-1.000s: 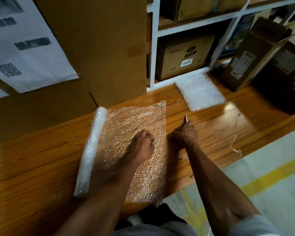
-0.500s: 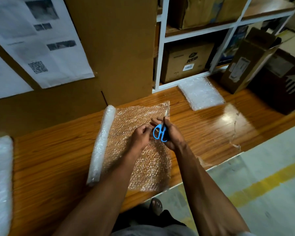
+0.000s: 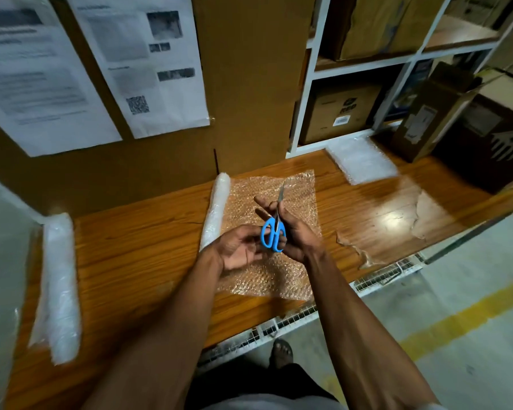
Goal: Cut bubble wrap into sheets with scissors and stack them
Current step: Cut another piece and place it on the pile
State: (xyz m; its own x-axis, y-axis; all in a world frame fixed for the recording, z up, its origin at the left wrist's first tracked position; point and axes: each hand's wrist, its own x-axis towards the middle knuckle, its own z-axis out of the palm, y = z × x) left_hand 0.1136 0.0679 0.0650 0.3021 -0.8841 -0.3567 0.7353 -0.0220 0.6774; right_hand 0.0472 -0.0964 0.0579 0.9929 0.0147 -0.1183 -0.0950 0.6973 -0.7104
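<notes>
At the wooden worktable (image 3: 137, 250), I held the blue-handled scissors (image 3: 274, 229) in my right hand (image 3: 293, 232), fingers curled about the loops and the closed blades pointing away from me, above the bubble wrap (image 3: 274, 276). My left hand (image 3: 239, 248) hung just beside the handles, palm up and fingers loosely bent, gripping nothing; whether a fingertip touched the blue loop I could not tell. The unrolled length lay flat on the wood with its roll (image 3: 216, 214) at the left edge, and a pale stack of cut sheets (image 3: 360, 162) sat well apart at the back right, near the shelving. I judged the film light, soft and slippery, apt to skate or bunch under the blades, so the place to pin it was flat-handed close beside the cutting line. A second roll (image 3: 58, 288) lay far left.
</notes>
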